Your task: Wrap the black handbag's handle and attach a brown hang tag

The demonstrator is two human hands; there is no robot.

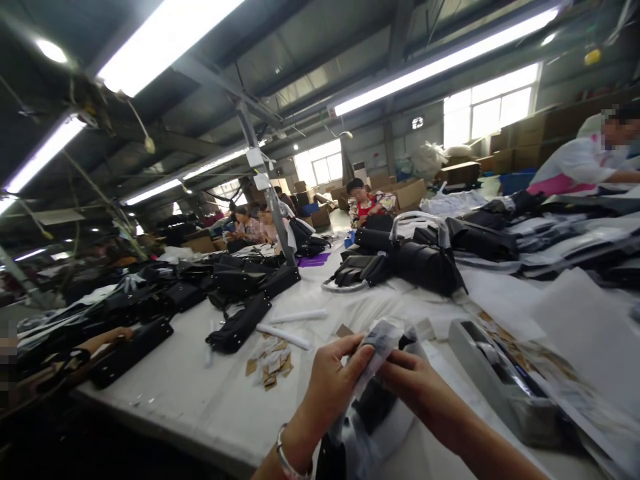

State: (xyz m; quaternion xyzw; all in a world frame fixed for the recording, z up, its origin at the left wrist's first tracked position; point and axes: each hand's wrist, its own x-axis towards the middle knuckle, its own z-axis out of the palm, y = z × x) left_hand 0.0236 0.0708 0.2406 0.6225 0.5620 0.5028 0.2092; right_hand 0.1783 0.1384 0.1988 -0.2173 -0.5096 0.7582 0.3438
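Between both hands is a dark bag strap or handle [381, 339] covered in a translucent wrapping, held up over the table. My left hand [334, 371], with a silver bangle at the wrist, is closed on it, the thumb pressed along its near side. From the right, my right hand [411, 379] pinches the same wrapped piece, its fingertips partly hidden behind it. Below the hands lies a black bag [376, 403] partly covered with white wrapping. A grey tape dispenser [505, 380] stands to the right of my right hand.
Brown paper scraps [271, 363] and white rolled strips [284, 335] lie to the left on the white table [200, 393]. Black bags [425, 263] are heaped ahead, and others line the left side. White sheets [587, 327] lie at right. Several people work farther off; one person [575, 163] leans in at right.
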